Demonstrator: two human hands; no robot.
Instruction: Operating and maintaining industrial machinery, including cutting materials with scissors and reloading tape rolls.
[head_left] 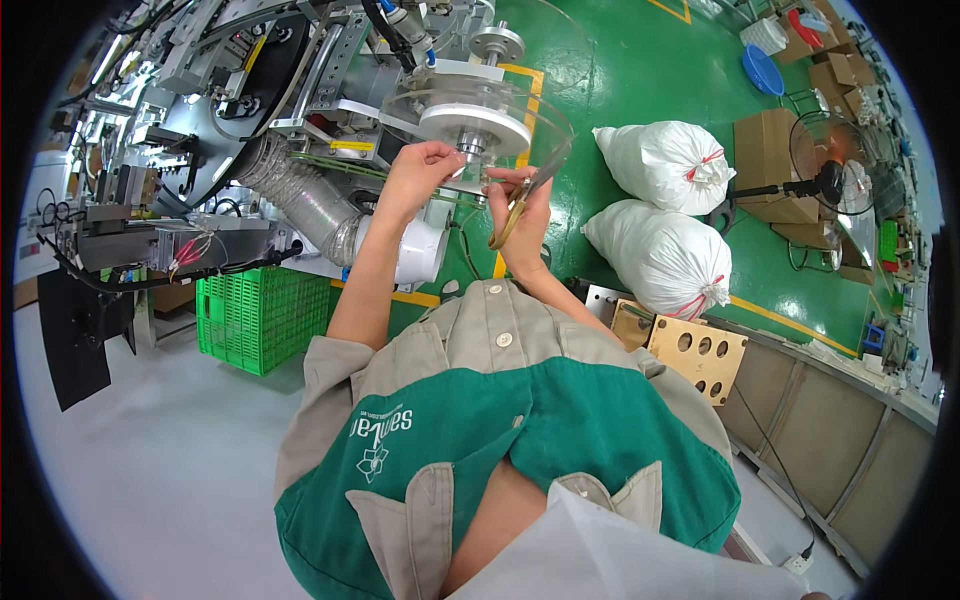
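Note:
My left hand [418, 178] is raised at the machine with thumb and fingers pinched together, beside the metal shaft of a reel. What it pinches, if anything, is too small to make out. My right hand [530, 215] is closed around a pair of scissors [511, 216] with tan handles; its thumb and fingertips point toward the left hand. The scissor blades reach up past the fingers toward the clear reel disc. Just beyond both hands is the reel's white round hub [475, 124], set between large transparent discs [555, 125].
Machinery [330, 75] fills the upper left, with a silver flexible duct [300, 195] beneath it. A green crate [245, 325] stands at left. Two stuffed white sacks [660, 255] lie on the green floor to the right, near a fan [830, 165], cardboard boxes [765, 150] and a drilled wooden panel [697, 357].

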